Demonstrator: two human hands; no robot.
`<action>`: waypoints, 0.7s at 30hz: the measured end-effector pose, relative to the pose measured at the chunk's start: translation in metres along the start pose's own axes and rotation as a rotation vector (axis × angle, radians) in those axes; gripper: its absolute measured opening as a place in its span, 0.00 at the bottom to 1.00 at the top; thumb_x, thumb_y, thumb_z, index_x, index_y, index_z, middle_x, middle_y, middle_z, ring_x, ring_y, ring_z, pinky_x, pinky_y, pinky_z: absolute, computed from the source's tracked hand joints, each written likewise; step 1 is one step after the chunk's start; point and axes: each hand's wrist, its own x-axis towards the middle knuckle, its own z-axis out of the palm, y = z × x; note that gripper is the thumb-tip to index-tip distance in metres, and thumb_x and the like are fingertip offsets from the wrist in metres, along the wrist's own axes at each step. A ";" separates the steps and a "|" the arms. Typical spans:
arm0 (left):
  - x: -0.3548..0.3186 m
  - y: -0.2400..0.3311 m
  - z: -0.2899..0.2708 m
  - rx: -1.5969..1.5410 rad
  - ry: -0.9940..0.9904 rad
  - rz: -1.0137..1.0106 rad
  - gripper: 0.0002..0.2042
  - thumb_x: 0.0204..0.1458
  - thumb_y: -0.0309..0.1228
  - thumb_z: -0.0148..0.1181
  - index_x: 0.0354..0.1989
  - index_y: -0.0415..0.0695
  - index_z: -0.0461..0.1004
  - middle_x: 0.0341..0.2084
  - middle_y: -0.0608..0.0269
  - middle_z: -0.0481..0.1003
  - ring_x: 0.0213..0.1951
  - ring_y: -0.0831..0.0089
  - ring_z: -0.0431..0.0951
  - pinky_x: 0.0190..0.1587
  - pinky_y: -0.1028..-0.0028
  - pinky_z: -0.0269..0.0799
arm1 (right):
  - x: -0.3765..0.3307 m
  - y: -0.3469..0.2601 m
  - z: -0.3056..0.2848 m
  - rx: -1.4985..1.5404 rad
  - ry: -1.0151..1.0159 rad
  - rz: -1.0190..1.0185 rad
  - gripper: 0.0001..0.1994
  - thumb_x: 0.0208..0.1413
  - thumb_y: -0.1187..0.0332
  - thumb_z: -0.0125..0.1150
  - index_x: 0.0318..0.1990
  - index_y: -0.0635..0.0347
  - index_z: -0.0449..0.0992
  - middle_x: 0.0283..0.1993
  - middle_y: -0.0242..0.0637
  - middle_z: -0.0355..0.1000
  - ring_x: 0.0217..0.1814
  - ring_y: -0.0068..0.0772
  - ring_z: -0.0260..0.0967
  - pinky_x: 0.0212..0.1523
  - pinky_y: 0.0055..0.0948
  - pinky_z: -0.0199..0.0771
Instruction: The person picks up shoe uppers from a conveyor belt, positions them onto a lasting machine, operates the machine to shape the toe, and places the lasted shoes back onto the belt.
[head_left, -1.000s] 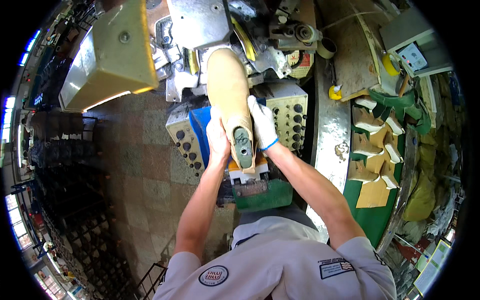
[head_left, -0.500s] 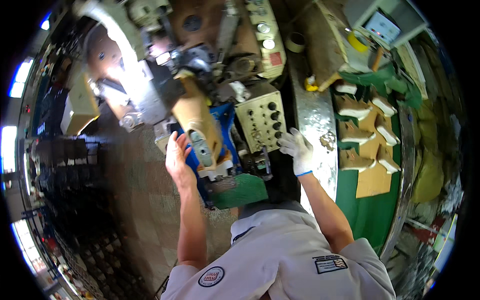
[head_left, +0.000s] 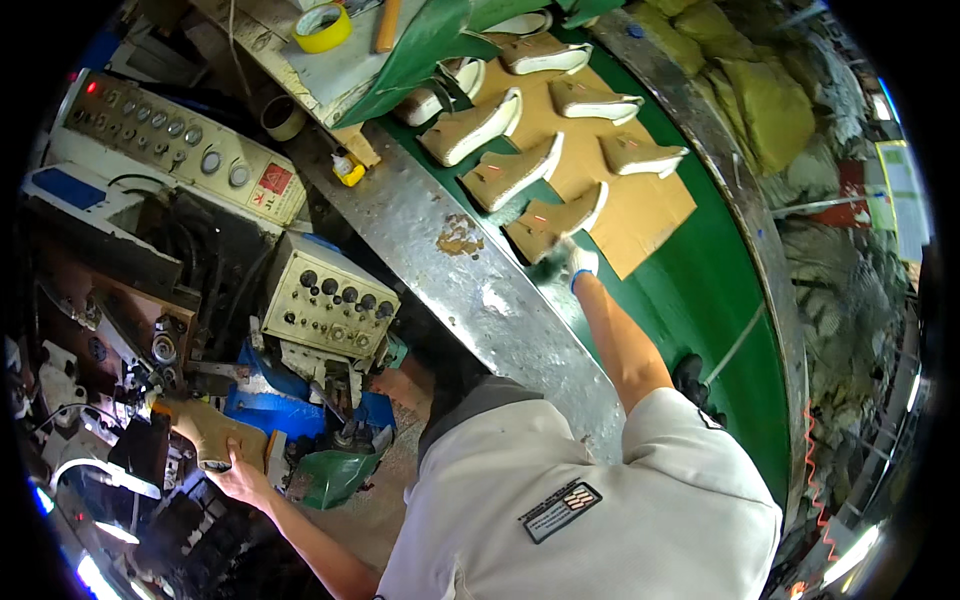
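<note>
At the machine (head_left: 155,345) low on my left, my bare left hand (head_left: 240,478) lies against the near end of a tan shoe (head_left: 222,432), thumb up along its side. My other fingers are mostly hidden, so I cannot tell how tightly they are curled round it. The shoe's far end is in among the metal parts; what sits inside the shoe I cannot make out.

On my right side, my right hand (head_left: 580,262), in a white glove (head_left: 584,264) with a blue cuff, is stretched out to the lower end of the nearest shoe (head_left: 556,222) on the green conveyor belt (head_left: 650,285). The fingertips are blurred there, and I cannot tell whether they are closed on it.

The belt runs like a trough between a scuffed metal ledge (head_left: 470,275) and a dark outer rail (head_left: 752,215). In it lie tan shoes with white soles, in two rows, some partly on a cardboard sheet (head_left: 655,212); those at the top are partly covered by a green cloth (head_left: 410,70).

Above the ledge, a pale shelf (head_left: 350,68) holds a roll of yellow tape (head_left: 321,28) and a wooden handle (head_left: 388,25). A cream control box (head_left: 330,300) with black knobs stands between the machine and the ledge.
</note>
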 end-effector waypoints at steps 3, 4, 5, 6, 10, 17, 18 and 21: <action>0.001 -0.009 0.005 -0.334 0.007 -0.064 0.24 0.48 0.27 0.72 0.55 0.37 0.75 0.48 0.56 0.79 0.47 0.65 0.78 0.52 0.64 0.74 | 0.045 -0.008 0.041 0.105 -0.063 -0.292 0.43 0.46 0.54 0.80 0.63 0.75 0.67 0.51 0.49 0.77 0.52 0.43 0.74 0.57 0.37 0.75; -0.002 -0.012 0.002 -0.270 0.010 0.025 0.22 0.47 0.21 0.72 0.53 0.38 0.76 0.47 0.60 0.78 0.47 0.68 0.77 0.52 0.66 0.74 | 0.057 -0.012 0.051 0.131 -0.027 -0.373 0.42 0.46 0.55 0.79 0.63 0.74 0.67 0.54 0.48 0.77 0.52 0.42 0.74 0.58 0.37 0.75; -0.001 -0.012 0.003 -0.217 0.017 0.004 0.21 0.47 0.19 0.71 0.52 0.39 0.76 0.46 0.61 0.78 0.47 0.69 0.77 0.52 0.67 0.74 | 0.065 -0.010 0.056 0.186 -0.109 -0.240 0.40 0.47 0.56 0.79 0.63 0.73 0.68 0.55 0.46 0.76 0.52 0.41 0.74 0.57 0.36 0.75; -0.003 -0.012 0.000 -0.141 0.034 0.125 0.22 0.47 0.19 0.71 0.52 0.40 0.76 0.46 0.62 0.78 0.47 0.70 0.77 0.53 0.68 0.73 | 0.070 -0.011 0.063 0.084 -0.112 -0.100 0.39 0.48 0.58 0.78 0.63 0.72 0.68 0.55 0.45 0.76 0.52 0.40 0.74 0.56 0.35 0.76; -0.007 -0.002 -0.007 -0.181 0.061 0.003 0.24 0.46 0.27 0.73 0.54 0.39 0.74 0.44 0.59 0.79 0.47 0.69 0.78 0.53 0.69 0.73 | 0.064 0.001 0.040 0.636 -0.431 0.128 0.21 0.58 0.63 0.70 0.56 0.62 0.78 0.53 0.42 0.78 0.48 0.49 0.78 0.52 0.54 0.81; -0.034 0.019 -0.012 0.064 0.082 -0.196 0.32 0.44 0.43 0.73 0.58 0.43 0.72 0.47 0.44 0.80 0.50 0.48 0.81 0.54 0.58 0.74 | -0.099 0.026 -0.078 0.633 -1.217 -0.155 0.37 0.59 0.51 0.68 0.71 0.57 0.62 0.68 0.41 0.68 0.68 0.49 0.67 0.70 0.53 0.67; -0.035 0.022 -0.013 0.087 0.082 -0.187 0.32 0.43 0.43 0.73 0.58 0.43 0.72 0.47 0.43 0.80 0.50 0.46 0.81 0.54 0.57 0.74 | -0.136 0.028 -0.083 0.647 -1.276 -0.164 0.34 0.62 0.50 0.65 0.70 0.57 0.64 0.66 0.42 0.69 0.67 0.49 0.68 0.69 0.54 0.67; -0.032 0.026 -0.019 0.137 0.041 -0.229 0.31 0.44 0.41 0.73 0.58 0.43 0.72 0.46 0.44 0.80 0.50 0.46 0.81 0.54 0.57 0.74 | -0.242 0.027 -0.073 0.785 -1.174 -0.007 0.31 0.64 0.46 0.58 0.66 0.58 0.68 0.61 0.46 0.73 0.62 0.51 0.71 0.64 0.55 0.72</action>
